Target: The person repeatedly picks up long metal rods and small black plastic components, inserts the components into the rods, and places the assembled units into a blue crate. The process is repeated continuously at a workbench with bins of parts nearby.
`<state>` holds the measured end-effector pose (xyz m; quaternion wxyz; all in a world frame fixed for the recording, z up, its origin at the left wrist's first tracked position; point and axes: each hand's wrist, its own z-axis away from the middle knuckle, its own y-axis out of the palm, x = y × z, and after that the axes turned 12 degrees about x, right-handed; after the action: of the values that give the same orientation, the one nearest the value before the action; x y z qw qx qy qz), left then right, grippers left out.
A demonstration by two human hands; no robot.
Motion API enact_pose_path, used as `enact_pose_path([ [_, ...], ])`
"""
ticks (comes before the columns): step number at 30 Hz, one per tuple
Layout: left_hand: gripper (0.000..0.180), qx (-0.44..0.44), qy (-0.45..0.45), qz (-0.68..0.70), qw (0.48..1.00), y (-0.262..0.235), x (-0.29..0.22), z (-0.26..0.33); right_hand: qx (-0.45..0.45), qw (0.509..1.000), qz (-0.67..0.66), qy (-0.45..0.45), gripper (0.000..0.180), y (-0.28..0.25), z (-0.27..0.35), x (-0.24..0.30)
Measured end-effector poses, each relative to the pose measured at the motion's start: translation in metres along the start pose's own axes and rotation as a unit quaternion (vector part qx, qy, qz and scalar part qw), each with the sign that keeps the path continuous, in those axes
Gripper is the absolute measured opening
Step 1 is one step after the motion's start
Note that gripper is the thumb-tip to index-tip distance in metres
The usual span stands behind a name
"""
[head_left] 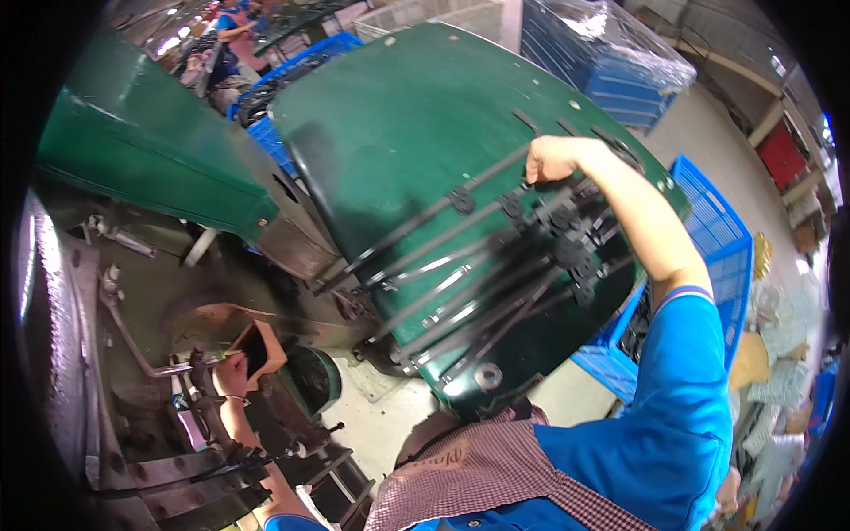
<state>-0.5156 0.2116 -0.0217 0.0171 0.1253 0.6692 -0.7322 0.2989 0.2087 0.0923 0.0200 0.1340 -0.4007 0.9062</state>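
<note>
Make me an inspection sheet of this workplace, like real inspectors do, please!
Surface: green tabletop, a few pale marks.
Job's things: black rods lying across it, with round black fittings.
Clutter: blue crate beside the tabletop; bagged stuff heaped at far right.
Left hand: at the machinery, beside an orange-brown box-like part; grip unclear.
Right hand: at the rods, fingers curled; grip unclear.
Cables: nothing seen.
Surroundings: wrapped blue crate stack beyond the tabletop; another person in a pink apron, upper left.

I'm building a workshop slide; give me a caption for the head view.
Right hand at black rods on a green table; left hand beside dark machinery.
</note>
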Motion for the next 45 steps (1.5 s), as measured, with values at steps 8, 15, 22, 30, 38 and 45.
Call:
enact_pose_path([
  [8, 0.013, -0.063, -0.039, 0.243, 0.967, -0.012, -0.030, 0.022, -0.163, 0.968, 0.188, -0.020, 0.040, 0.041, -0.119, 0.031],
  [15, 0.006, -0.075, -0.141, 0.505, 0.848, -0.037, -0.070, 0.096, -0.241, 0.961, 0.069, -0.120, 0.028, 0.018, -0.054, 0.013],
  [22, 0.010, -0.121, -0.197, 0.645, 0.728, -0.037, -0.103, 0.215, -0.305, 0.935, 0.145, -0.108, 0.028, 0.007, 0.050, 0.023],
  [30, 0.005, 0.017, -0.134, 0.702, 0.700, -0.048, -0.122, 0.230, -0.273, 0.930, 0.150, -0.193, 0.023, 0.074, 0.100, 0.102],
  [38, 0.009, 0.031, -0.132, 0.642, 0.755, -0.060, -0.130, 0.230, -0.199, 0.924, 0.151, -0.289, 0.025, 0.114, 0.079, 0.202],
  [45, 0.005, -0.004, -0.141, 0.691, 0.709, -0.047, -0.136, 0.226, -0.137, 0.895, 0.180, -0.383, 0.029, 0.139, 0.062, 0.301],
])
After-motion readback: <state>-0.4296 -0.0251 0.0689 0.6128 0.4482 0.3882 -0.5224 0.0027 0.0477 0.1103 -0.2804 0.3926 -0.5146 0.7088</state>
